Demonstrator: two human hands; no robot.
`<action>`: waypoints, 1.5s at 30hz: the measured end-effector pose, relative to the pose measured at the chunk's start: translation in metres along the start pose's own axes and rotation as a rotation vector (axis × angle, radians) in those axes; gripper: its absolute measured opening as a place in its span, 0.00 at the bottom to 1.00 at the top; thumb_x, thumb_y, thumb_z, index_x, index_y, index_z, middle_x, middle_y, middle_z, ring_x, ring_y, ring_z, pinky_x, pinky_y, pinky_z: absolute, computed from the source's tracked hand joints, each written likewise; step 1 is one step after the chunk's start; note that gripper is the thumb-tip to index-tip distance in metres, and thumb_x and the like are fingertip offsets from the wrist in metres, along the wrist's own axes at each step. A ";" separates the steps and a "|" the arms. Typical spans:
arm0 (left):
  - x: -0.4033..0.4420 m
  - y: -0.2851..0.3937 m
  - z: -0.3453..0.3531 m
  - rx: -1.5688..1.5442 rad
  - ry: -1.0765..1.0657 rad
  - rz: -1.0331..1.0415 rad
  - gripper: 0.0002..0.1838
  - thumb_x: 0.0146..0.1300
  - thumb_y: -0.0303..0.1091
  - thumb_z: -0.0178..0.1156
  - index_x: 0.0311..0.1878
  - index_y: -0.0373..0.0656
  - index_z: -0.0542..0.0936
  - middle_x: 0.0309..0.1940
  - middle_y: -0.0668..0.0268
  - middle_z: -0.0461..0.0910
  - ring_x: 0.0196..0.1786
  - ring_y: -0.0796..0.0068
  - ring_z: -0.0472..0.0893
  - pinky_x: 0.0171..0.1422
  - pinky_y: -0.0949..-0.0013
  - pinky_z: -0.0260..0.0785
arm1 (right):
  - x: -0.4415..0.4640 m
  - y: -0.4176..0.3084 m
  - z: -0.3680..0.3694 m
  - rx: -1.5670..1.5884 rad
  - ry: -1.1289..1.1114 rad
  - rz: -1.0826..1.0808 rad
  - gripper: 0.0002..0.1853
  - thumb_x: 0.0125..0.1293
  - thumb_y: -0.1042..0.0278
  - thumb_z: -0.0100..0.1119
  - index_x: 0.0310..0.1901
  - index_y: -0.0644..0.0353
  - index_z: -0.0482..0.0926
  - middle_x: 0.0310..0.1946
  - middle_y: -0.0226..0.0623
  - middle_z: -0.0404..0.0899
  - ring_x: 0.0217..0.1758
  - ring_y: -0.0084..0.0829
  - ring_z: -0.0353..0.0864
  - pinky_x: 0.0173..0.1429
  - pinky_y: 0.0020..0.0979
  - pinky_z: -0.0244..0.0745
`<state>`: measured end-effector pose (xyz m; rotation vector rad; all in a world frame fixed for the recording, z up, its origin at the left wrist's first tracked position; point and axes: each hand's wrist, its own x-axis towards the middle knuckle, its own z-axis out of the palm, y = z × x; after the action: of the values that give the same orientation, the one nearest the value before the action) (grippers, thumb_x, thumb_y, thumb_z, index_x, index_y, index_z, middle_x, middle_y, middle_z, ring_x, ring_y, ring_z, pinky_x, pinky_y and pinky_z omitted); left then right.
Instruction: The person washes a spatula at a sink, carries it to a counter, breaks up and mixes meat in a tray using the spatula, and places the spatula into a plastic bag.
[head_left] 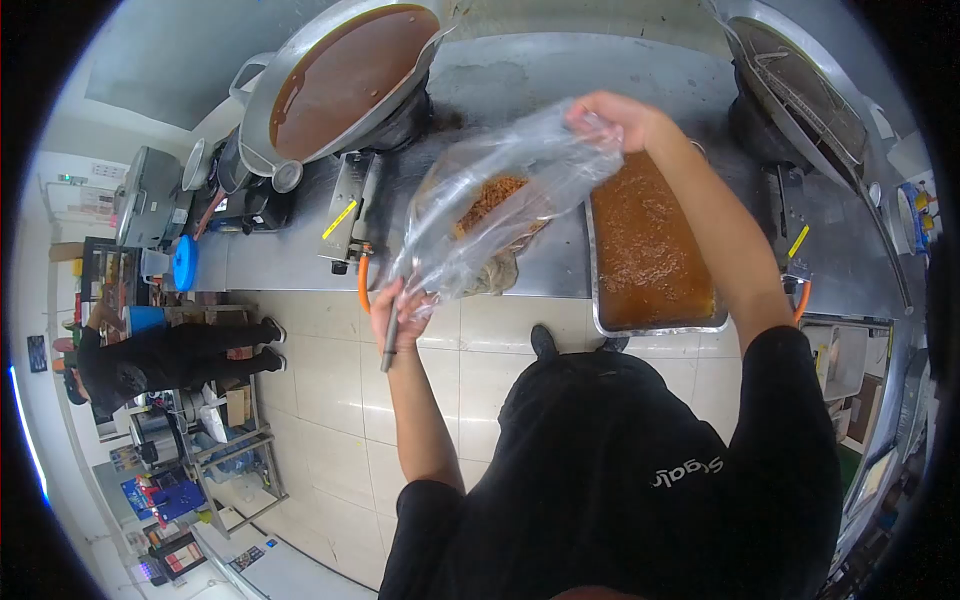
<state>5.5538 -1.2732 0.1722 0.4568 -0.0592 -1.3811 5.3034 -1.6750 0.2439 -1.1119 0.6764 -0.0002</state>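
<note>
A clear plastic bag is stretched between my two hands, over the steel counter. My left hand is closed around a grey rod and the lower edge of the bag. Higher up, my right hand grips the bag's other end. Reddish-brown crumbly food shows through the plastic; whether it lies inside or behind the bag I cannot tell. To the right sits a metal tray of brown sauce, partly behind my right forearm. A crumpled cloth lies at the counter's edge below the bag.
A large wok of brown liquid stands at the upper left, with a small strainer at its rim. Another wok holding a wire rack is at the upper right. At the far left a person in black stands by shelves.
</note>
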 end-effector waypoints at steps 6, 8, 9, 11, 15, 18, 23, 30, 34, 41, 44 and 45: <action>-0.005 -0.021 -0.041 0.033 0.039 -0.097 0.17 0.61 0.31 0.56 0.51 0.31 0.76 0.15 0.70 0.70 0.14 0.81 0.63 0.35 0.64 0.64 | -0.018 0.035 -0.010 0.132 0.013 0.023 0.16 0.68 0.70 0.54 0.54 0.66 0.80 0.26 0.26 0.78 0.20 0.13 0.68 0.23 0.14 0.62; -0.004 -0.015 -0.044 0.128 0.134 -0.138 0.17 0.62 0.32 0.56 0.50 0.31 0.77 0.15 0.71 0.70 0.14 0.81 0.62 0.33 0.66 0.64 | -0.020 0.028 0.001 -0.101 0.058 -0.155 0.16 0.70 0.67 0.54 0.56 0.62 0.81 0.29 0.29 0.81 0.28 0.17 0.75 0.35 0.18 0.69; -0.004 -0.009 -0.041 0.211 0.198 -0.155 0.17 0.62 0.33 0.57 0.50 0.32 0.77 0.15 0.71 0.69 0.15 0.81 0.62 0.33 0.67 0.64 | -0.023 0.020 0.009 -0.217 0.080 -0.245 0.17 0.70 0.65 0.54 0.57 0.60 0.81 0.30 0.31 0.83 0.32 0.19 0.78 0.41 0.21 0.72; -0.004 -0.005 -0.037 0.373 0.297 -0.214 0.17 0.62 0.35 0.57 0.50 0.32 0.78 0.14 0.72 0.68 0.15 0.80 0.62 0.31 0.69 0.65 | -0.015 0.003 0.001 -0.509 0.019 -0.233 0.16 0.71 0.62 0.55 0.56 0.57 0.82 0.31 0.33 0.84 0.37 0.22 0.79 0.50 0.27 0.72; -0.008 -0.001 -0.005 0.664 0.294 -0.312 0.18 0.62 0.36 0.59 0.49 0.30 0.78 0.15 0.72 0.67 0.16 0.80 0.63 0.31 0.70 0.67 | -0.011 -0.040 0.021 -1.033 -0.020 -0.147 0.13 0.70 0.60 0.58 0.49 0.58 0.83 0.29 0.32 0.83 0.35 0.24 0.79 0.58 0.35 0.71; -0.011 0.001 -0.006 0.807 0.285 -0.311 0.18 0.60 0.34 0.59 0.49 0.29 0.77 0.18 0.69 0.69 0.19 0.78 0.67 0.32 0.69 0.70 | 0.004 -0.044 0.038 -0.887 0.131 -0.160 0.11 0.70 0.59 0.59 0.40 0.59 0.81 0.25 0.28 0.79 0.27 0.19 0.76 0.45 0.27 0.74; -0.021 -0.003 -0.050 0.498 0.113 -0.152 0.20 0.55 0.33 0.61 0.48 0.29 0.77 0.29 0.61 0.78 0.28 0.70 0.75 0.34 0.66 0.72 | 0.044 0.001 0.021 0.314 -0.006 0.005 0.10 0.72 0.61 0.55 0.41 0.59 0.80 0.24 0.27 0.77 0.19 0.12 0.70 0.22 0.15 0.67; -0.005 -0.025 -0.058 0.333 0.167 -0.083 0.26 0.52 0.33 0.61 0.55 0.29 0.75 0.37 0.57 0.81 0.32 0.68 0.77 0.32 0.64 0.68 | 0.059 0.042 0.002 0.241 0.097 0.019 0.11 0.73 0.61 0.54 0.45 0.59 0.80 0.31 0.27 0.78 0.26 0.19 0.75 0.34 0.27 0.78; 0.002 -0.015 -0.055 0.620 0.111 -0.219 0.31 0.55 0.35 0.62 0.61 0.30 0.71 0.41 0.57 0.82 0.32 0.69 0.76 0.33 0.65 0.69 | 0.049 0.019 -0.006 0.096 0.073 -0.050 0.12 0.74 0.58 0.54 0.44 0.58 0.79 0.27 0.23 0.74 0.23 0.15 0.67 0.32 0.25 0.72; -0.013 -0.022 -0.027 0.279 -0.007 -0.104 0.35 0.64 0.44 0.58 0.70 0.34 0.65 0.57 0.54 0.77 0.56 0.61 0.77 0.64 0.55 0.68 | 0.033 0.001 0.020 -0.130 0.156 -0.214 0.15 0.74 0.58 0.56 0.49 0.62 0.79 0.37 0.27 0.78 0.35 0.18 0.73 0.40 0.23 0.73; -0.014 -0.043 -0.020 -0.139 -0.138 0.005 0.35 0.67 0.47 0.55 0.71 0.34 0.63 0.61 0.55 0.75 0.69 0.54 0.68 0.76 0.47 0.56 | 0.026 0.014 0.029 0.043 0.264 -0.320 0.15 0.74 0.58 0.55 0.49 0.62 0.79 0.40 0.28 0.78 0.38 0.18 0.74 0.43 0.24 0.74; -0.012 -0.053 -0.028 -0.200 -0.117 0.090 0.35 0.68 0.49 0.54 0.71 0.34 0.64 0.63 0.54 0.73 0.72 0.54 0.66 0.78 0.45 0.52 | 0.021 0.019 0.035 0.101 0.263 -0.322 0.15 0.74 0.58 0.56 0.50 0.62 0.79 0.40 0.28 0.78 0.38 0.18 0.74 0.44 0.25 0.74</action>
<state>5.5103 -1.2601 0.1312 0.2036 -0.0363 -1.3094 5.3311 -1.6446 0.2271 -1.1226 0.7151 -0.4584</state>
